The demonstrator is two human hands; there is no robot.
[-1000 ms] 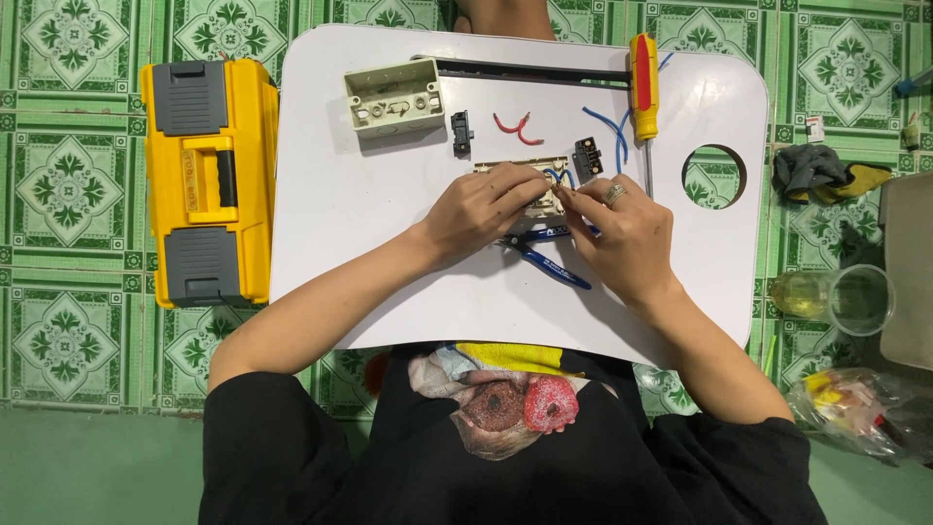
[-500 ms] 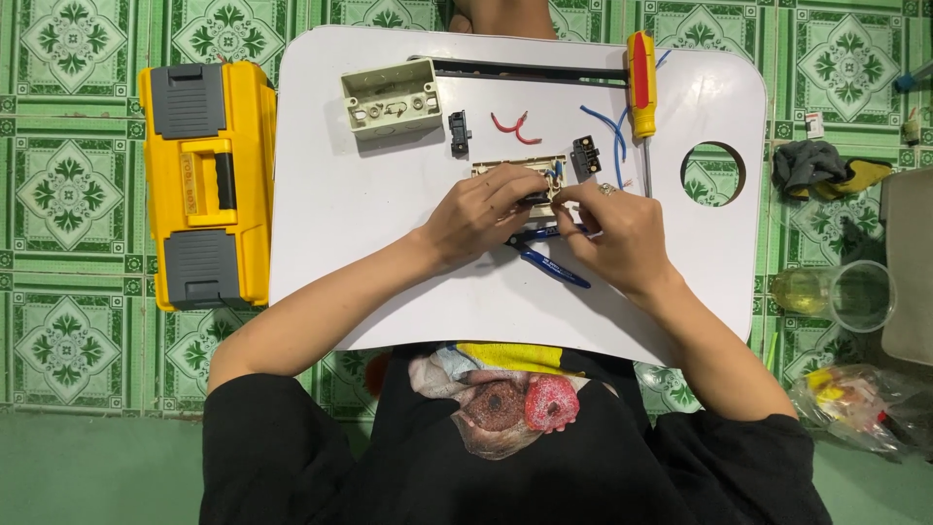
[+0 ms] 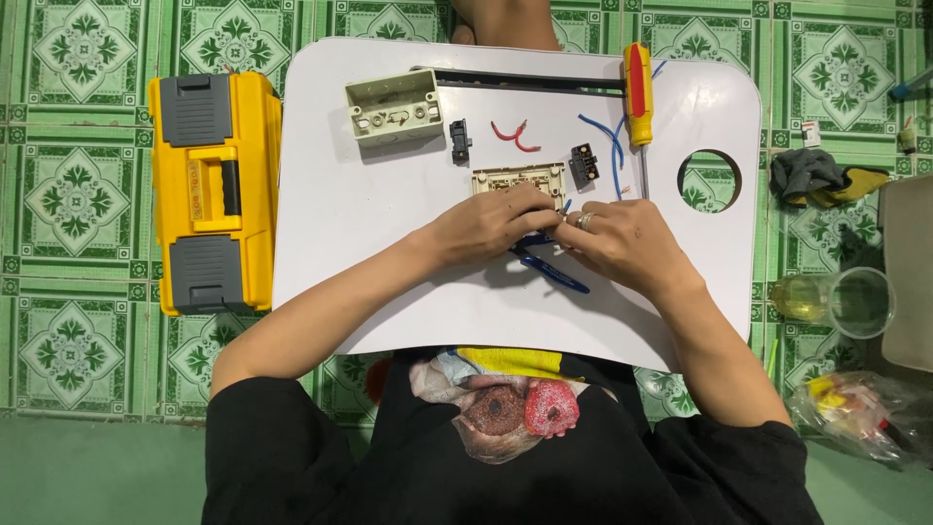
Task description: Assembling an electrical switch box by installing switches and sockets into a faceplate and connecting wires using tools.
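Note:
My left hand [image 3: 486, 228] and my right hand [image 3: 627, 248] meet fingertip to fingertip over a white lap table [image 3: 389, 262]. Both pinch a small piece with a bit of blue wire [image 3: 566, 206] showing; most of it is hidden. A beige switch frame [image 3: 518, 179] lies just beyond my left fingers. Blue-handled pliers [image 3: 554, 272] lie on the table under my hands. Further off are a black switch module [image 3: 583, 163], a second black module [image 3: 459, 141], a red wire [image 3: 513, 136], blue wires [image 3: 607, 136] and a beige mounting box [image 3: 394, 105].
A red and yellow screwdriver [image 3: 637, 92] lies at the table's far right, near a round hole [image 3: 709, 181]. A yellow toolbox [image 3: 216, 190] sits on the green tiled floor to the left. To the right are a glass [image 3: 855, 301], a cloth [image 3: 812, 175] and a plastic bag [image 3: 855, 403].
Both hands have drawn back from the beige switch frame toward me, so the frame now lies uncovered. The pliers have stayed in place.

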